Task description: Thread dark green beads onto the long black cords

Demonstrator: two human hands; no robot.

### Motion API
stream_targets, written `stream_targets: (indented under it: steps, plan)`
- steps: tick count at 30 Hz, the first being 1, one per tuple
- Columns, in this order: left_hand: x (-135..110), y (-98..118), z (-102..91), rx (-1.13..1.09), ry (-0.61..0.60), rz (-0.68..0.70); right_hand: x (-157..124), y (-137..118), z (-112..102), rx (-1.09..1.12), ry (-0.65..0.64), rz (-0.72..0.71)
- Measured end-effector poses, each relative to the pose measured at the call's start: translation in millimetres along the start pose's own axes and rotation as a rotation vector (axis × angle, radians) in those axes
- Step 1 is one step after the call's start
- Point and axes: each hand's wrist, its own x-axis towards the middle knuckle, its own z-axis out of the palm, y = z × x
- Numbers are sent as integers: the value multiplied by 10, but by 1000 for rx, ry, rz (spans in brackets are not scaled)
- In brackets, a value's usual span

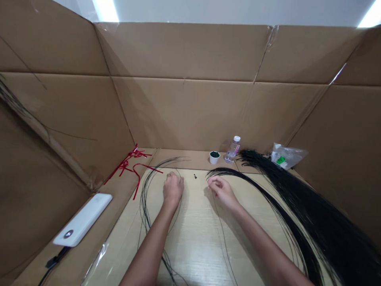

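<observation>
My left hand (173,187) rests on the pale wooden table (196,234), fingers curled shut over thin black strands (145,202) that loop to its left. My right hand (222,190) lies a little to the right, fingertips pinched together on a thin black strand (222,234) that runs back toward me. Two or three tiny dark beads (195,176) lie on the table between and just beyond the hands. A thick bundle of long black strands (312,214) sweeps along the right side.
Cardboard walls (190,111) enclose the table on three sides. A small white cup (214,157) and a clear bottle (232,149) stand at the back, a plastic bag (285,155) at back right. Red ribbons (131,161) and a white power bank (83,218) lie left.
</observation>
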Motion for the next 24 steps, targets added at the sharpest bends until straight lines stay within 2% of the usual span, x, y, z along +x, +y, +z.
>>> stream_targets:
  steps: [2,5,9,15,17,19,22,24]
  plan:
    - [95,-4,3,-16,-16,-1,70,318,23,5,14,54]
    - [164,-10,-7,-16,-69,1,47,523,-1,24,9,26]
    - [68,-18,-35,28,-141,22,-22,531,-73,86,-9,-3]
    - [-328,21,-72,46,-178,94,-23,527,-108,211,85,25]
    - [-449,67,-16,-130,-173,176,-19,533,-94,236,94,22]
    - [-558,138,104,-462,-206,261,-17,533,-82,253,93,17]
    - [-693,259,349,-991,-361,248,-15,522,-81,274,80,11]
    - [-755,319,474,-1165,-402,216,-13,510,-89,277,67,17]
